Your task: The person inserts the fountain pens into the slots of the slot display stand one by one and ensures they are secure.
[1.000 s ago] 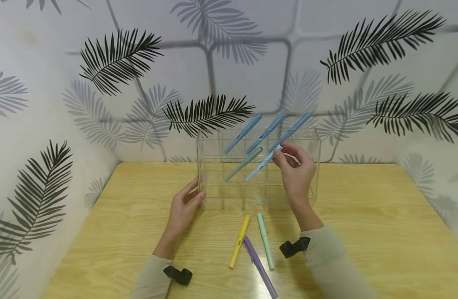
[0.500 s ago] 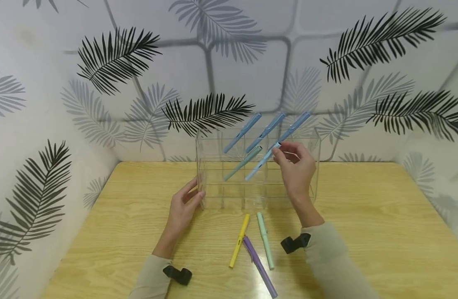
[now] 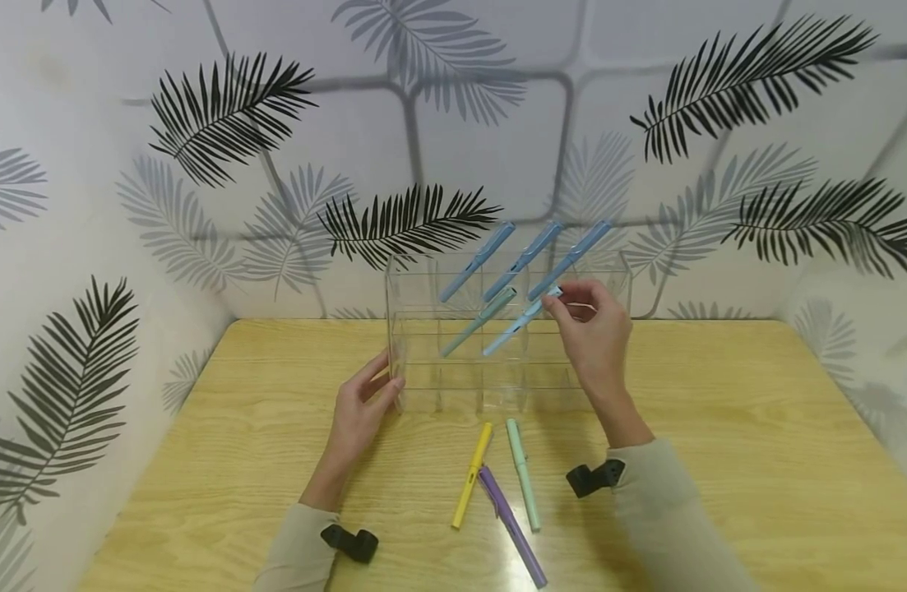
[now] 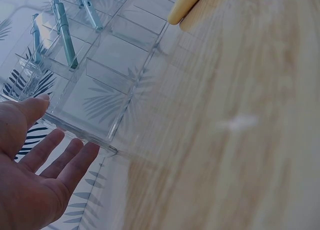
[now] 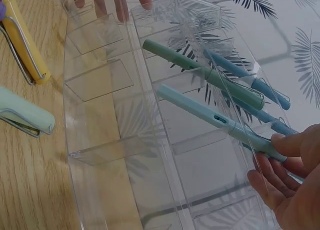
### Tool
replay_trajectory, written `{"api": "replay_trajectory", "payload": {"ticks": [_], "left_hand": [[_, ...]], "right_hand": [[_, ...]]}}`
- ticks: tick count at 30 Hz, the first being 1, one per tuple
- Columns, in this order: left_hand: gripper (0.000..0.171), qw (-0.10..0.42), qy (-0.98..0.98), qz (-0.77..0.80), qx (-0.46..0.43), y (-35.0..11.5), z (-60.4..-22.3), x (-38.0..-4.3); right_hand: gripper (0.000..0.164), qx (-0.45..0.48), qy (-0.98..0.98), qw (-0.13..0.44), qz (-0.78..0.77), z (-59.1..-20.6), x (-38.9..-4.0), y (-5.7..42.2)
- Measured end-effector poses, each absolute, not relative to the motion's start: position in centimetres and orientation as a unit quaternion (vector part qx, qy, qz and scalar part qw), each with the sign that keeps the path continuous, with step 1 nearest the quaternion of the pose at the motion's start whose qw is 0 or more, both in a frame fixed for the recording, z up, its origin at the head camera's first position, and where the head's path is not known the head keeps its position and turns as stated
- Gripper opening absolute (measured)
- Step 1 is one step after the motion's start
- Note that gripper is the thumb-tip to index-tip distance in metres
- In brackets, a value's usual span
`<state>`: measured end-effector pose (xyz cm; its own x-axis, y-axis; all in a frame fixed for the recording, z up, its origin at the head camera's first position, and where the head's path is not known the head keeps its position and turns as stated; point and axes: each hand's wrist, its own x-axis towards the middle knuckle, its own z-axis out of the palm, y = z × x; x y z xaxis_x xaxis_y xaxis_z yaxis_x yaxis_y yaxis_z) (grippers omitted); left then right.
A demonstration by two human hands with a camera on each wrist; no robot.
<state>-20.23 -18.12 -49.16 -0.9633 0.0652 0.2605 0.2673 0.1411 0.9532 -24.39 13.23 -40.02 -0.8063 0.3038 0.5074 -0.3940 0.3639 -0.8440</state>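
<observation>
– Right hand [image 3: 595, 333] has swung its wrist slightly toward 3 o'clock since half a second ago; every pen looks unmoved.

– What is that hand doing?

– Pinching the light blue pen [image 3: 514, 329] near its upper end, thumb against fingertips. The pen leans inside the clear rack [image 3: 503, 400], upper end pointing between 1 and 2 o'clock, lower end in the middle row.

– And the left hand [image 3: 358, 413]?

– At the rack's 8 o'clock corner, fingers extended rather than curled, thumb and fingertips touching the side.

– Anything else in the rack?

– Yes. A green pen [image 3: 478, 322] slants the same way, just to the light blue one's 9 o'clock. Three blue pens [image 3: 523, 261] lean in the row above, spread from 11 to 1 o'clock of the rack's centre.

– And on the desk [image 3: 734, 460]?

– Toward 6 o'clock from the rack lie a yellow pen [image 3: 471, 477], a purple pen [image 3: 512, 526] and a mint pen [image 3: 523, 474]. Whether yellow and purple touch, I cannot tell.
</observation>
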Motion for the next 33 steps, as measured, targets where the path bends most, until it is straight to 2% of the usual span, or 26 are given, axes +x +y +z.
{"api": "replay_trajectory", "payload": {"ticks": [7, 13, 27, 33], "left_hand": [[0.051, 0.086, -0.75, -0.645, -0.115, -18.0, -49.2, -20.3], [0.051, 0.073, -0.746, -0.654, -0.099, -18.0, -49.2, -20.2], [0.052, 0.064, -0.744, -0.658, -0.095, -18.1, -49.2, -20.0], [0.052, 0.066, -0.743, -0.659, -0.093, -18.0, -49.1, -20.1]], "right_hand": [[0.022, 0.026, -0.779, 0.293, 0.554, -40.0, -24.2, 13.6], [0.022, 0.029, -0.775, 0.286, 0.563, -40.0, -24.2, 13.7], [0.023, 0.042, -0.756, 0.298, 0.581, -40.2, -24.2, 14.3], [0.018, 0.056, -0.733, 0.305, 0.605, -38.9, -22.4, 14.4]]}}
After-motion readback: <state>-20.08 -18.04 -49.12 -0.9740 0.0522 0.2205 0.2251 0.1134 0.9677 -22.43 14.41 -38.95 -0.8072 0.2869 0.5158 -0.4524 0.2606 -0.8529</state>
